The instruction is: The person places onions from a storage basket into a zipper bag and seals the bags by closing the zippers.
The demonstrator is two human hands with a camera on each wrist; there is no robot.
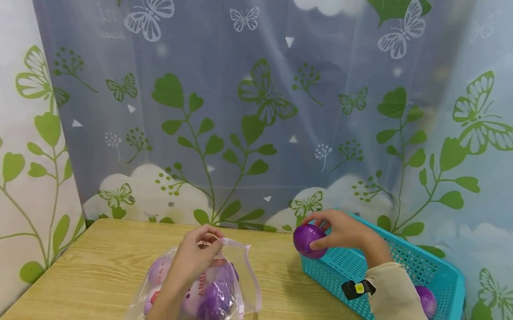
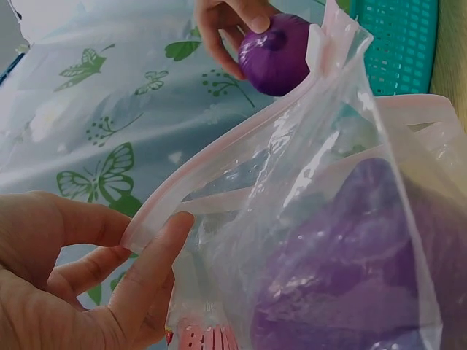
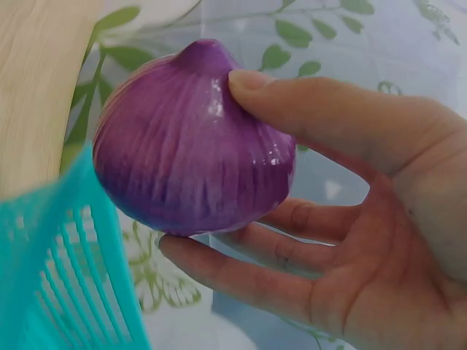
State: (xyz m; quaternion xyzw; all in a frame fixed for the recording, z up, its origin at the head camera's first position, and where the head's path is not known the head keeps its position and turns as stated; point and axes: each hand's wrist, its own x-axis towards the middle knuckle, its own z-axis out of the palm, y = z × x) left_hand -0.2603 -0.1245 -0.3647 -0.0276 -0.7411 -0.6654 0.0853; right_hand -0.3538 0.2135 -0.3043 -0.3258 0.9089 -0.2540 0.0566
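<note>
In my right hand is a shiny purple onion, gripped between the thumb on top and the fingertips beneath. In the head view it hangs at the left end of a turquoise basket, overlapping the rim. My left hand pinches the pink zip edge of a clear plastic bag between thumb and forefinger, and the bag's mouth gapes toward the right. Inside the bag lie a purple onion and paler round shapes, partly covered by the printed plastic and my forearm.
Another purple onion lies at the near end of the basket, partly behind my right sleeve. The wooden table carries both bag and basket. A curtain with leaves and butterflies hangs close behind the table's back edge.
</note>
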